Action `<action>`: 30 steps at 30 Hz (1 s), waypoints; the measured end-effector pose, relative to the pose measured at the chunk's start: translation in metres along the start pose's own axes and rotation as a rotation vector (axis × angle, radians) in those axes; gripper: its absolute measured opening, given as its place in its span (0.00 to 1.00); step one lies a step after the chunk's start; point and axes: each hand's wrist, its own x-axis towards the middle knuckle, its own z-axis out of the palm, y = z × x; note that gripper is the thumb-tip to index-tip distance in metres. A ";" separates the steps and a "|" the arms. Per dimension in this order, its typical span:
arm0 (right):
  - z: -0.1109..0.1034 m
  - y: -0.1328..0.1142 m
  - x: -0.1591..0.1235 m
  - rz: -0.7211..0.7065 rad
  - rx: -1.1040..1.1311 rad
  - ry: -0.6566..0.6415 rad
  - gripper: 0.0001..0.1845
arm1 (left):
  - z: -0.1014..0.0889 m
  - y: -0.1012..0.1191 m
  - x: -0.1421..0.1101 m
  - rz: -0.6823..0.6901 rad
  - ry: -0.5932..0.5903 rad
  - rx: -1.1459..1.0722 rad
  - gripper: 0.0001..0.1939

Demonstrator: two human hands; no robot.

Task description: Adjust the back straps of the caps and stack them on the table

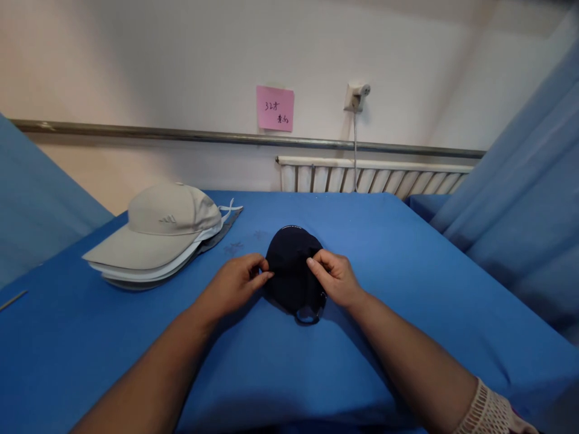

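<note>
A dark navy or black cap (289,265) lies on the blue-covered table (362,241) in front of me, its strap opening toward my side. My left hand (239,277) pinches its left edge between thumb and fingers. On the cap's right side, my right hand (337,274) grips the fabric with the thumb on top. Just below that hand, the loop of the strap (307,316) hangs at the near edge. Left of both hands rests a stack of caps, with a beige cap (167,220) on top and white and grey ones beneath.
A thin stick (13,300) lies at the table's far left. Behind the table are a white radiator (375,175), a metal rail (203,137), a pink note (275,108) and a wall socket (356,97) with a plug. A blue curtain (520,199) hangs at right.
</note>
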 end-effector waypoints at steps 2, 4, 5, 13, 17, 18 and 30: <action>0.000 0.000 0.000 -0.015 0.004 0.014 0.16 | 0.001 0.000 0.001 0.029 0.024 -0.069 0.12; 0.000 0.001 0.000 -0.013 0.016 0.032 0.16 | -0.002 -0.001 0.003 -0.013 0.092 -0.198 0.13; 0.001 0.002 0.000 -0.006 0.028 0.039 0.17 | -0.004 -0.001 0.004 -0.047 0.122 -0.258 0.14; 0.004 0.002 0.000 0.010 0.039 0.002 0.16 | 0.001 0.005 0.001 -0.050 0.317 -0.122 0.16; 0.005 0.000 0.000 -0.009 0.019 0.008 0.17 | 0.005 0.017 -0.008 0.093 0.278 0.071 0.15; 0.005 0.000 -0.001 -0.011 0.016 0.008 0.17 | 0.006 0.019 -0.009 0.107 0.257 0.108 0.14; 0.010 -0.001 -0.003 -0.042 -0.008 -0.025 0.15 | 0.038 0.030 -0.008 0.121 0.262 0.154 0.10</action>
